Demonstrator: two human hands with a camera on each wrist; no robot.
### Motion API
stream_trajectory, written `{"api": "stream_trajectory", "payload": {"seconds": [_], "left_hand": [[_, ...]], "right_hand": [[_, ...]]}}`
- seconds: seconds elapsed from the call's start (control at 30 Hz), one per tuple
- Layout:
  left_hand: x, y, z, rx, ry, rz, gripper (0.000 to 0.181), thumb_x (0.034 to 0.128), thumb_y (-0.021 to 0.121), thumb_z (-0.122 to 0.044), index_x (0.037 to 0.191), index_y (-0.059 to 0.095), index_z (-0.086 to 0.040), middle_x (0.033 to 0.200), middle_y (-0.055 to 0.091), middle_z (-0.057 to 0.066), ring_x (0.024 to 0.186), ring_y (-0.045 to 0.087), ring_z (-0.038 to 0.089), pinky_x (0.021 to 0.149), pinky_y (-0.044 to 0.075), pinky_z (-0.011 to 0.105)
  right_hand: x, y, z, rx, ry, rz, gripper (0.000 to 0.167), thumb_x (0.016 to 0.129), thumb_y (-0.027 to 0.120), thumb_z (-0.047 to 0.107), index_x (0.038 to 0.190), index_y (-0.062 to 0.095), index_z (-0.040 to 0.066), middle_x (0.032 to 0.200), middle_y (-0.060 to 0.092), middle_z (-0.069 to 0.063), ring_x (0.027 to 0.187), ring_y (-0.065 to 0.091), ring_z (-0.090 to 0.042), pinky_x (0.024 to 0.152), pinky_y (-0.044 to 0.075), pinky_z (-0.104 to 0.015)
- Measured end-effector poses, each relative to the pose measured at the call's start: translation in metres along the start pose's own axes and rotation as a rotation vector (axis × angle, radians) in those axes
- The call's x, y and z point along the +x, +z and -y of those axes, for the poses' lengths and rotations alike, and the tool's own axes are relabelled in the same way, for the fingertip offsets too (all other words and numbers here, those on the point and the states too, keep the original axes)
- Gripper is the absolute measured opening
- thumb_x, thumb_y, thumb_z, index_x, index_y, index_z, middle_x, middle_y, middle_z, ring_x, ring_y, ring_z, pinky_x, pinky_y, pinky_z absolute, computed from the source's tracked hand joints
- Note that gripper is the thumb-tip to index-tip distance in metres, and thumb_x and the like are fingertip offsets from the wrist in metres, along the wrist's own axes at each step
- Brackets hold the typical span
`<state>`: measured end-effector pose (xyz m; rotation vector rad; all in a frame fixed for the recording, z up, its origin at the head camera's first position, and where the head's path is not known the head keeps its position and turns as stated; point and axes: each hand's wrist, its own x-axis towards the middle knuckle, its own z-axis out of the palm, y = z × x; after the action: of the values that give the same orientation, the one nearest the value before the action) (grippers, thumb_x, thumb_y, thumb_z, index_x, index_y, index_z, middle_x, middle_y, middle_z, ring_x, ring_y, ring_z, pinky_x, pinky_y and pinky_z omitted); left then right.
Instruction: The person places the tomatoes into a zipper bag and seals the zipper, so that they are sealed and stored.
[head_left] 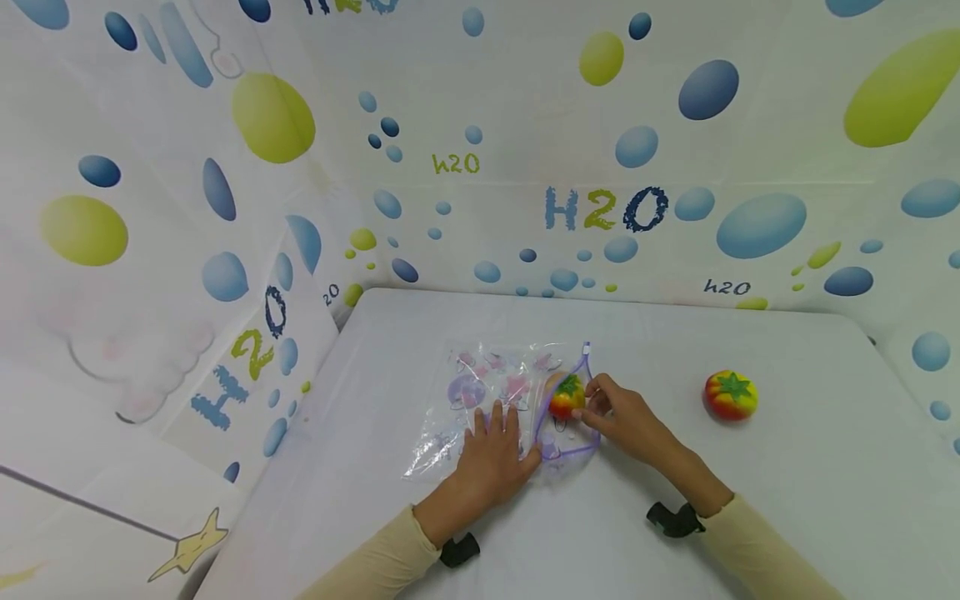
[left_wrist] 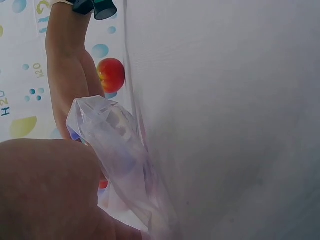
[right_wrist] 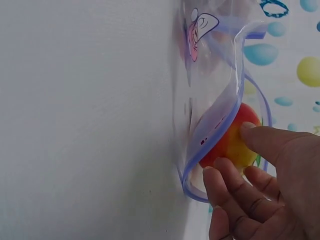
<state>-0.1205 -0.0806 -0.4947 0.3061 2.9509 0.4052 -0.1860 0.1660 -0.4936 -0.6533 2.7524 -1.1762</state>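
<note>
A clear zip bag (head_left: 480, 375) with pink and purple prints and a purple zip edge lies on the table, its mouth gaping to the right. My left hand (head_left: 491, 458) rests on the bag with fingers spread, the thumb by the mouth's edge. At that mouth, my right hand (head_left: 618, 415) pinches a red-and-yellow toy tomato (head_left: 566, 398) with a green leafy top. The right wrist view has the thumb on the toy tomato (right_wrist: 232, 142) and fingers below it, partly behind the bag's purple rim (right_wrist: 220, 131). The left wrist view shows the bag (left_wrist: 120, 150) beside the left hand (left_wrist: 50, 185).
Another red-and-yellow toy tomato (head_left: 731, 396) sits on the white table (head_left: 652, 350) to the right of the right hand. A patterned backdrop (head_left: 517, 150) rises behind the table and along the left side. Dark straps with cameras (head_left: 675, 519) are on both wrists.
</note>
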Motion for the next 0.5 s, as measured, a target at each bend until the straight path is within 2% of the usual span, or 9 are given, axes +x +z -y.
{"api": "stream_trajectory", "payload": {"seconds": [0.1,0.3,0.5], "left_hand": [[-0.0008,-0.0004,-0.0001,0.001,0.003,-0.01,0.08,0.1055,0.047,-0.054,0.161,0.036,0.002,0.166,0.036,0.026,0.149,0.035,0.058,0.114,0.041,0.067],[-0.002,0.0002,0.0002,0.008,0.014,-0.031,0.08,0.1055,0.046,-0.055,0.16,0.037,0.002,0.165,0.038,0.027,0.147,0.038,0.059,0.111,0.044,0.067],[-0.0021,0.0006,0.0013,0.001,0.008,-0.021,0.081,0.1057,0.045,-0.056,0.161,0.036,0.002,0.166,0.036,0.027,0.148,0.036,0.059,0.113,0.042,0.067]], "right_hand": [[0.0008,0.001,0.0023,0.019,0.006,0.008,0.028,0.097,0.078,0.019,0.112,0.057,0.009,0.096,0.069,0.001,0.092,0.066,-0.015,0.079,0.057,-0.023],[0.0019,0.0038,0.0066,0.012,0.026,0.021,0.012,0.1,0.074,0.016,0.103,0.063,0.013,0.103,0.072,0.0,0.097,0.068,-0.018,0.082,0.059,-0.03],[0.0022,0.0059,0.0102,0.014,0.002,0.008,0.009,0.102,0.07,0.013,0.109,0.066,0.011,0.11,0.073,-0.004,0.098,0.07,-0.02,0.084,0.061,-0.035]]}}
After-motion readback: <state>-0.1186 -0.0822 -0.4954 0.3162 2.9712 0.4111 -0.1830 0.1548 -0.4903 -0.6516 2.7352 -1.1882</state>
